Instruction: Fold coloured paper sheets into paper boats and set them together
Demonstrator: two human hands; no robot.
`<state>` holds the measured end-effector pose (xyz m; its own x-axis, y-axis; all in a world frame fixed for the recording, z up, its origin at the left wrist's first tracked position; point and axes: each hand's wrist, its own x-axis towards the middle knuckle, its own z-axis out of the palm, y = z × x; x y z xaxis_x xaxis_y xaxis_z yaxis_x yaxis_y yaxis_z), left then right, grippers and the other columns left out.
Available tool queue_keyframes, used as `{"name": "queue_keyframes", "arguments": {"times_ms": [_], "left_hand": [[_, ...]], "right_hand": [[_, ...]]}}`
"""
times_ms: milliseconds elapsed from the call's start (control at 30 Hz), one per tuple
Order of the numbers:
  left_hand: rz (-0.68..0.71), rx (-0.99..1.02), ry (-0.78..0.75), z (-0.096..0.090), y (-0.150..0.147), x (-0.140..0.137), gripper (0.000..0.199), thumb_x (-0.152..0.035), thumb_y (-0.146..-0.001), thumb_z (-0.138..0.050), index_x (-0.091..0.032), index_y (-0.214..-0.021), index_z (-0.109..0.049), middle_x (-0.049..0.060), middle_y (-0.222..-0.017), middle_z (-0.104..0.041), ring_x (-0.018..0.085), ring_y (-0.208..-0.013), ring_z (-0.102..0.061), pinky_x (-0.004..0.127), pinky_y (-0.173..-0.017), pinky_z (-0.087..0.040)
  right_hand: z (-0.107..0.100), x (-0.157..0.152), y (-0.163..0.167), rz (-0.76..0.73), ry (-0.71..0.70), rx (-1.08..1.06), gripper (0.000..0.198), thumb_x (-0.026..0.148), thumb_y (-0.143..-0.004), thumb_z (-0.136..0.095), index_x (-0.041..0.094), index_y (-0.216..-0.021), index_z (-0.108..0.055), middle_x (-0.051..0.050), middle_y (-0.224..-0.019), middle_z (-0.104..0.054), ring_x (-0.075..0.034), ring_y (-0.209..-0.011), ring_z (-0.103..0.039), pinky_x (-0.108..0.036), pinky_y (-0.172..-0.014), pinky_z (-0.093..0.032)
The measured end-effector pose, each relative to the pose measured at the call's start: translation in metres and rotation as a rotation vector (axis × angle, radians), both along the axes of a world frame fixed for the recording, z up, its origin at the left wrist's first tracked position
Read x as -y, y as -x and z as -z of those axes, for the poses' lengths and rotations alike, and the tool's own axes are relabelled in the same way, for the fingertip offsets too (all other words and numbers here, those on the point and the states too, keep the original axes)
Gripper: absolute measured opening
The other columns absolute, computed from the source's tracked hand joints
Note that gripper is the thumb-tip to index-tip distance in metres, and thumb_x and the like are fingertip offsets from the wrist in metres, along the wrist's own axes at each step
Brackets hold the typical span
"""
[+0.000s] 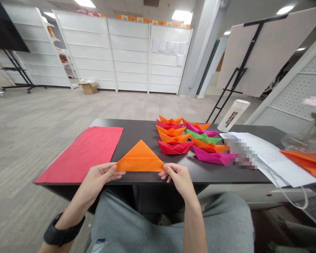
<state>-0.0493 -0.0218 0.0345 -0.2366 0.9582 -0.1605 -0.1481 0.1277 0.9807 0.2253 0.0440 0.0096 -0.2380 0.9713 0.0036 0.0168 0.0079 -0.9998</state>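
An orange sheet of paper folded into a triangle (140, 158) is held at the front of the dark table, its peak pointing away from me. My left hand (107, 173) pinches its left corner between thumb and fingers. At the opposite corner, my right hand (174, 173) grips the paper the same way. A horizontal crease crosses the triangle. Just beyond my right hand stands a red paper boat (176, 147), with a magenta paper boat (213, 156) to its right. Several more folded boats in orange, pink and green stand behind them in two rows.
Red paper (86, 151) lies flat on the left of the dark table (137, 128). To the right are a white cylindrical container (233, 115), printed white sheets (274, 154), a white cable (304, 196), a folded orange paper piece (305, 163) and a glass vase (297, 140) with a flower.
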Motion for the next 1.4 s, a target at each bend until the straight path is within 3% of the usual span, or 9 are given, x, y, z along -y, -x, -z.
{"name": "queue_keyframes", "arguments": {"times_ms": [333, 600, 733, 867, 1033, 1133, 1233, 1300, 1400], "left_hand": [[-0.054, -0.048, 0.041, -0.004, 0.012, 0.002, 0.045, -0.043, -0.057, -0.092, -0.013, -0.086, -0.076, 0.009, -0.077, -0.08, 0.024, -0.074, -0.078, 0.026, -0.067, -0.062], [-0.165, -0.103, 0.006, -0.011, 0.017, 0.005, 0.04, -0.04, -0.059, -0.091, -0.013, -0.085, -0.077, 0.008, -0.074, -0.079, 0.018, -0.065, -0.075, 0.02, -0.061, -0.058], [-0.219, 0.058, -0.168, -0.019, 0.001, 0.011, 0.038, -0.04, -0.059, -0.091, -0.016, -0.084, -0.075, 0.006, -0.085, -0.079, 0.021, -0.078, -0.075, 0.027, -0.073, -0.061], [-0.052, 0.134, -0.165, -0.025, -0.027, 0.016, 0.05, -0.036, -0.06, -0.091, -0.015, -0.101, -0.072, 0.012, -0.104, -0.078, 0.032, -0.101, -0.073, 0.037, -0.085, -0.061], [-0.073, 0.074, -0.132, -0.015, -0.042, 0.015, 0.035, -0.039, -0.073, -0.082, -0.013, -0.096, -0.072, 0.007, -0.092, -0.078, 0.026, -0.092, -0.074, 0.037, -0.087, -0.061], [-0.122, 0.035, -0.118, -0.01, -0.04, 0.014, 0.04, -0.041, -0.07, -0.083, -0.013, -0.096, -0.072, 0.007, -0.093, -0.078, 0.025, -0.087, -0.074, 0.036, -0.083, -0.062], [-0.123, -0.01, -0.097, -0.015, -0.041, 0.017, 0.045, -0.043, -0.067, -0.085, -0.013, -0.098, -0.071, 0.01, -0.097, -0.078, 0.025, -0.084, -0.074, 0.033, -0.074, -0.062], [-0.078, -0.055, -0.082, -0.02, -0.044, 0.021, 0.042, -0.042, -0.068, -0.083, -0.013, -0.096, -0.072, 0.009, -0.092, -0.078, 0.024, -0.077, -0.074, 0.031, -0.069, -0.061], [0.001, -0.091, -0.101, -0.025, -0.049, 0.029, 0.032, -0.04, -0.073, -0.079, -0.016, -0.092, -0.071, 0.008, -0.091, -0.077, 0.023, -0.079, -0.072, 0.03, -0.071, -0.06]], "right_hand": [[0.005, -0.003, -0.006, -0.014, -0.098, -0.061, 0.041, 0.052, -0.087, -0.064, 0.015, -0.101, -0.072, -0.008, -0.076, -0.077, -0.018, -0.065, -0.07, -0.03, -0.061, -0.056], [0.002, 0.001, -0.001, 0.095, -0.113, 0.017, 0.037, 0.051, -0.083, -0.07, 0.015, -0.088, -0.073, -0.007, -0.069, -0.074, -0.017, -0.059, -0.065, -0.028, -0.054, -0.051], [-0.008, 0.01, 0.008, 0.161, -0.087, -0.074, 0.039, 0.055, -0.08, -0.071, 0.016, -0.087, -0.072, -0.006, -0.067, -0.073, -0.017, -0.056, -0.064, -0.026, -0.05, -0.05], [-0.017, 0.024, 0.024, 0.137, -0.022, -0.154, 0.043, 0.058, -0.077, -0.072, 0.016, -0.085, -0.069, -0.006, -0.066, -0.072, -0.016, -0.054, -0.064, -0.027, -0.049, -0.052], [-0.019, 0.036, 0.039, -0.062, 0.021, 0.009, 0.035, 0.052, -0.087, -0.062, 0.017, -0.081, -0.065, -0.005, -0.064, -0.07, -0.017, -0.054, -0.064, -0.027, -0.05, -0.051], [-0.022, 0.043, 0.041, 0.05, -0.143, 0.213, 0.019, 0.038, -0.089, -0.061, 0.019, -0.093, -0.067, -0.006, -0.082, -0.07, -0.02, -0.07, -0.066, -0.029, -0.059, -0.053], [-0.03, 0.055, 0.044, 0.249, -0.415, 0.298, 0.023, 0.028, -0.091, -0.059, 0.023, -0.112, -0.067, -0.008, -0.101, -0.062, -0.021, -0.084, -0.063, -0.032, -0.071, -0.054], [-0.036, 0.066, 0.048, 0.177, -0.511, 0.296, 0.03, 0.028, -0.094, -0.055, 0.025, -0.122, -0.065, -0.007, -0.1, -0.058, -0.02, -0.084, -0.06, -0.033, -0.076, -0.054], [-0.042, 0.078, 0.057, -0.043, -0.484, 0.301, 0.047, 0.033, -0.094, -0.059, 0.026, -0.141, -0.053, -0.008, -0.103, -0.058, -0.02, -0.086, -0.06, -0.033, -0.078, -0.054]]}}
